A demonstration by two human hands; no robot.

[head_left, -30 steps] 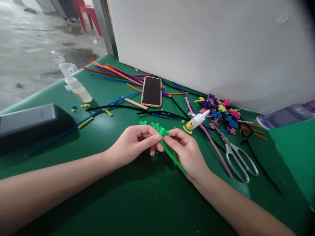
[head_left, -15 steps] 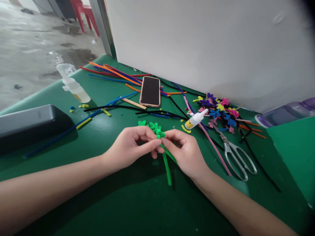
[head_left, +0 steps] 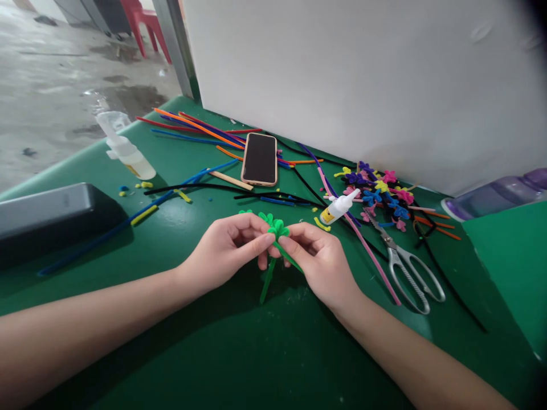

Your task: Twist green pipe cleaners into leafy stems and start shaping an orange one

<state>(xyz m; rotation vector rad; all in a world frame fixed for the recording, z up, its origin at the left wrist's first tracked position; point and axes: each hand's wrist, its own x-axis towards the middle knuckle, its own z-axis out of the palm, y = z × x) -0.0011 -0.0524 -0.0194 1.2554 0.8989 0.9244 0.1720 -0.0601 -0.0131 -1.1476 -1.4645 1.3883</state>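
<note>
Both hands pinch one green pipe cleaner point(head_left: 278, 228), its upper part bent into several small loops like petals. My left hand point(head_left: 233, 242) grips it from the left, thumb and fingertips closed at the base of the loops. From the right, my right hand point(head_left: 322, 259) pinches it with thumb and forefinger, and a straight length runs under the right thumb. One loose green end hangs below the fingers, slanting down to the left. More green loops show behind the left fingers, partly hidden. A small white glue bottle point(head_left: 339, 206) lies just beyond the right hand.
Large scissors point(head_left: 408, 267) lie open to the right, near a pile of coloured pipe-cleaner flowers point(head_left: 380, 191). A phone point(head_left: 260, 159) rests over loose pipe cleaners. A spray bottle point(head_left: 126, 149) and dark case point(head_left: 55, 219) are left; a purple bottle point(head_left: 502, 193) is right.
The green loops have turned in my fingers and now fan out more like a flower. The hanging green end has swung from right to lower left. Both hands keep their hold.
</note>
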